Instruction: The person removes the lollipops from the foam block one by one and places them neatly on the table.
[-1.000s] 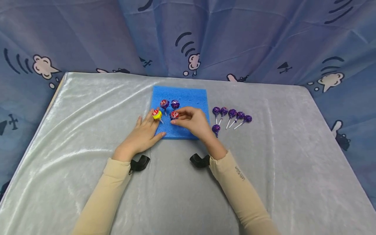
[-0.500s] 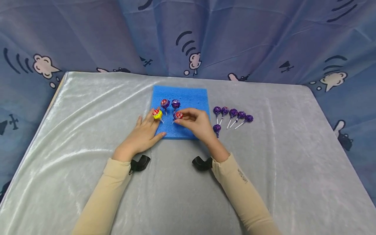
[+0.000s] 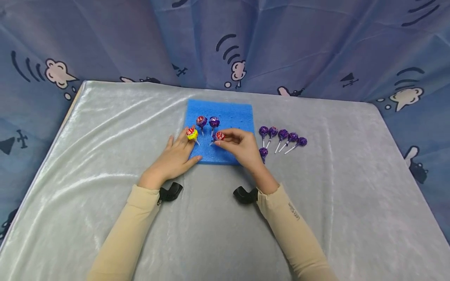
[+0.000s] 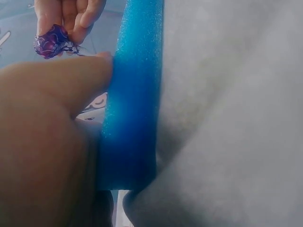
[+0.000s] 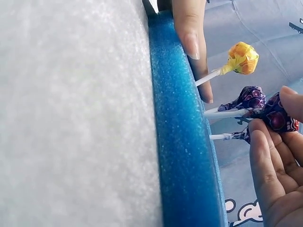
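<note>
My right hand (image 3: 242, 147) pinches the head of a purple and red lollipop (image 5: 277, 116) between thumb and fingers. Its white stick points down at the blue foam block (image 3: 228, 156), its tip right at the foam's surface in the right wrist view. My left hand (image 3: 174, 156) lies spread on the block's left side, fingers straight, thumb at the near edge. Beside its fingers a yellow lollipop (image 3: 192, 134) stands stick-down in the foam. Behind stand two purple lollipops, a red-topped one (image 3: 201, 121) and a plain one (image 3: 214, 122).
Right of the foam, several purple lollipops (image 3: 283, 135) lie in a fan on the grey tablecloth (image 3: 211, 234), with one more (image 3: 263, 152) nearer the block's edge. A blue patterned curtain (image 3: 274, 47) hangs behind the table.
My right hand has moved slightly right with the held lollipop, whose head now tilts toward the right. The left hand keeps its place on the foam. The head view has shifted a little.
</note>
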### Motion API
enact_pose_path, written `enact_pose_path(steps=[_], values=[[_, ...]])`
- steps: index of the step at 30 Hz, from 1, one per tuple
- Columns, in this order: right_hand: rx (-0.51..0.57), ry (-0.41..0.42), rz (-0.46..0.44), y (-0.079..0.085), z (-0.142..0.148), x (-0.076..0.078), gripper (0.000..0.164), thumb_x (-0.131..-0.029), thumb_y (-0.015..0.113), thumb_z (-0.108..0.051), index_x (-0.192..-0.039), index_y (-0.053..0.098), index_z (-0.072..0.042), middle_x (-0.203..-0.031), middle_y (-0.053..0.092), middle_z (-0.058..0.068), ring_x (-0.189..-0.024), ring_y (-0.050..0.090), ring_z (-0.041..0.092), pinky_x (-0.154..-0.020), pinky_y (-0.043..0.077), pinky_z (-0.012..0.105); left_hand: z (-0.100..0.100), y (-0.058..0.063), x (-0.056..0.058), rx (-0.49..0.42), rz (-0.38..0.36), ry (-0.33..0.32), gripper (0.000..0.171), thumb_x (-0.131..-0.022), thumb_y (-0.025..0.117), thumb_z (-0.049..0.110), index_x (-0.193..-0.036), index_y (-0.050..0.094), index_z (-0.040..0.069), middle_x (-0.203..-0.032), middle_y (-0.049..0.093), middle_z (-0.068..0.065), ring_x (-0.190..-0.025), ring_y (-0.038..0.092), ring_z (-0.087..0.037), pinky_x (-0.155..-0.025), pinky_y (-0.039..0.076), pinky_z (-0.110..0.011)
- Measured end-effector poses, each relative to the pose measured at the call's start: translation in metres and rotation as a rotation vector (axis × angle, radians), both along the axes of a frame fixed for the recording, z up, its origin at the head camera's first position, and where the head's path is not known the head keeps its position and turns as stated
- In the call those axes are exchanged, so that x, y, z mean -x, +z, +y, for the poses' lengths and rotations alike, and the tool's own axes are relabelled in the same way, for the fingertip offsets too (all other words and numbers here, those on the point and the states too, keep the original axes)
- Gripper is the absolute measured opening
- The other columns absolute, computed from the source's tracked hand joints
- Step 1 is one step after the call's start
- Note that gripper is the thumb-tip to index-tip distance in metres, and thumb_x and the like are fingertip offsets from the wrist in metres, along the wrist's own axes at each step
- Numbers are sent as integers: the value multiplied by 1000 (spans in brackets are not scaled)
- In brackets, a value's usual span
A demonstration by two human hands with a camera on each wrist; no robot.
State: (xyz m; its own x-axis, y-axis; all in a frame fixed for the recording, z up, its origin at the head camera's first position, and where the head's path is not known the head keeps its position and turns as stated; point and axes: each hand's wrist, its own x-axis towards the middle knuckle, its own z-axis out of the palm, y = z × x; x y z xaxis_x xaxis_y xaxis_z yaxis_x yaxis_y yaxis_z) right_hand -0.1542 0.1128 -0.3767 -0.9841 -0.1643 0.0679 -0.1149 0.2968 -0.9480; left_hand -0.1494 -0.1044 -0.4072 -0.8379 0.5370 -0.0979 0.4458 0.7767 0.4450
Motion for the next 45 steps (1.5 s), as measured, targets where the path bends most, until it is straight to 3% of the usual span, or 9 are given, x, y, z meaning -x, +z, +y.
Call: enact_pose_path(steps=[22,36,45], values=[[75,-32,-1,2,5,4,27,-80,73,0,-105,67,10,-89,69,20,-73,65,6,-70,53,22,0,1,1,4,-9,-2,66,-100,42,40,-146,26,-4,-155,7,-20,-143,-7,-28,-111,-5,-55],[104,-33,-17,6,12,3,28,-78,74,3,-104,67,12,-90,69,18,-74,66,7,-72,54,23,2,-1,-1,-12,-21,0,66,-100,41,40,-146,27,-4,-155,9,-21,-143,-6,-29,-111,-5,-55],[128,-71,17,15,36,-4,27,-79,72,4,-105,66,12,-85,68,0,-75,66,8,-72,54,22,1,1,1,2,-8,-5,65,-100,41,41,-144,30,-6,-154,8,-22,-143,-7,-29,-111,-5,-54]])
